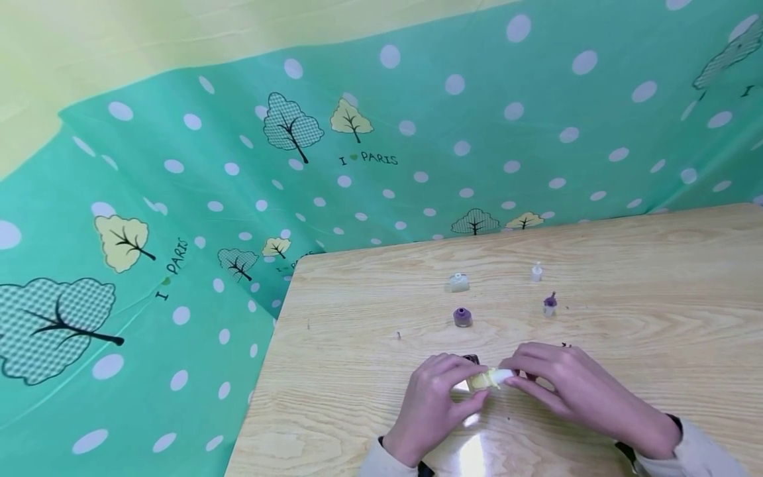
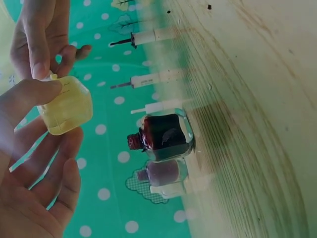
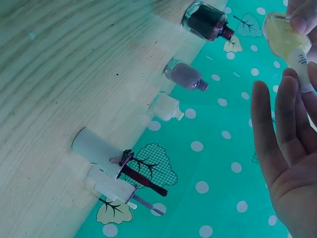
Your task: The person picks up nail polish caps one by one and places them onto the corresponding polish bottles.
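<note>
In my head view's lower centre, the left hand (image 1: 438, 391) pinches the yellow bottle (image 1: 479, 381) and the right hand (image 1: 563, 379) grips the white cap (image 1: 502, 375) at its neck, a part largely hidden from me in the left wrist view. From the head I barely make out the dark bottle (image 2: 168, 136) behind the left hand; the right wrist view's right edge crops both hands.

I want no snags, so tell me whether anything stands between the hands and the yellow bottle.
Nothing visible does: the left hand grips the yellow bottle directly, and the right hand pinches its white cap.
</note>
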`<state>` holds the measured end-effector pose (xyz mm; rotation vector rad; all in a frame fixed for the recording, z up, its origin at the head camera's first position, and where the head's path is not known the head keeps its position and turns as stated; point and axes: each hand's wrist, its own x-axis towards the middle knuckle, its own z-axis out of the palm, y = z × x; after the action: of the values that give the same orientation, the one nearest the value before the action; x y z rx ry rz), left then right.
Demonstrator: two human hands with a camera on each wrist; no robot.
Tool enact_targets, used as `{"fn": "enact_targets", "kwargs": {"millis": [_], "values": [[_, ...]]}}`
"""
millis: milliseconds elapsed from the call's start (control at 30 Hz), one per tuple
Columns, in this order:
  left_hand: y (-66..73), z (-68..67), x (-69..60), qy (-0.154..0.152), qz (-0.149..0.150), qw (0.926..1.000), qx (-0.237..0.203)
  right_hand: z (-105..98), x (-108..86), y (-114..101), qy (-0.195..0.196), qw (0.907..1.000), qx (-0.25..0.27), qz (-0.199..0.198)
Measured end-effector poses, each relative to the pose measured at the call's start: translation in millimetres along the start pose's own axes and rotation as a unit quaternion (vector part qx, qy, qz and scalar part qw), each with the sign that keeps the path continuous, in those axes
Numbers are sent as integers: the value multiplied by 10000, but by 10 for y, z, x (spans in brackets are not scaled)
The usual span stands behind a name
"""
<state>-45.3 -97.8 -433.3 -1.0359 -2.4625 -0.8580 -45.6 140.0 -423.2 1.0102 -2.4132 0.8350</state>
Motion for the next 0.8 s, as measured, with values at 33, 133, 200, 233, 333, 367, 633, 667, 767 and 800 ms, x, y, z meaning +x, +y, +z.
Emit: {"fn": "enact_targets", "kwargs": {"millis": [33,133,200,233,333,367,633,667,767,800], "values": [[0,-1,1,15,1,10000,-2,1,3,1,24,10000,62,3],[-5,-3,4,19,-46,10000,-35,5,18,1,67,9996,270,2],[-11,0,7,25,-39,10000,-49,6,26,1,90,9992,384,-3],[-13,1,10,38,-16,10000,-37,6,30,0,100,9990,425,9],[-25,4,16,72,54,10000,-16,6,38,-5,107,9987,489,61],[-30,4,17,98,124,9999,28,6,41,-9,105,9987,484,79],[-47,-14,21,238,397,9987,221,8,51,-36,76,9984,538,186],[-45,-14,19,239,377,9988,203,10,52,-37,87,9983,547,184],[-46,-9,20,174,188,9997,40,16,59,-37,110,9982,566,180],[-48,-6,19,142,107,9998,-26,17,62,-36,113,9982,560,169]]}}
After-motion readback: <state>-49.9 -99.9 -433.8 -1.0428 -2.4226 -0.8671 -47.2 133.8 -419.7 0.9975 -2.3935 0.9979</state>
